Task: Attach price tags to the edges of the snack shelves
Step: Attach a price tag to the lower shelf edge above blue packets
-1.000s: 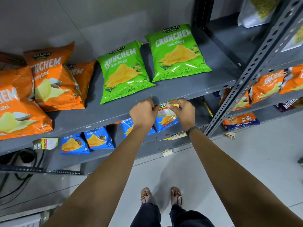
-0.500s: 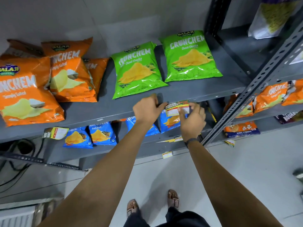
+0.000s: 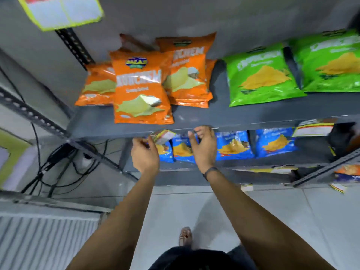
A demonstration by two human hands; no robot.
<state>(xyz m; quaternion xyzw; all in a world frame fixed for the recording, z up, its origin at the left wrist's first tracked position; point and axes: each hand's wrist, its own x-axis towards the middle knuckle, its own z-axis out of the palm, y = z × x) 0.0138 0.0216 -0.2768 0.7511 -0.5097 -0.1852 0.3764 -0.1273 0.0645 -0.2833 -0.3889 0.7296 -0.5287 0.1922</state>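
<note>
A small price tag (image 3: 163, 135) hangs tilted at the front edge of the grey shelf (image 3: 224, 115), just under the orange chip bags (image 3: 143, 90). My left hand (image 3: 145, 155) is below the edge, its curled fingertips on the tag's left end. Just right of the tag, my right hand (image 3: 203, 148) has its fingers spread, the tips touching the shelf edge. A second price tag (image 3: 313, 128) sits on the same edge farther right, under the green chip bags (image 3: 261, 75). The picture is motion-blurred.
Blue chip bags (image 3: 233, 146) line the shelf below, with more tags (image 3: 247, 187) on lower edges. A large yellow-rimmed tag (image 3: 62, 11) hangs from the shelf above at top left. Slotted uprights (image 3: 35, 114), black cables (image 3: 56, 160) and a corrugated panel (image 3: 44, 240) are at the left.
I have shifted left along the shelf. Both hands left the tag under the green bags, which stays on the edge, and now sit at the tag under the orange bags.
</note>
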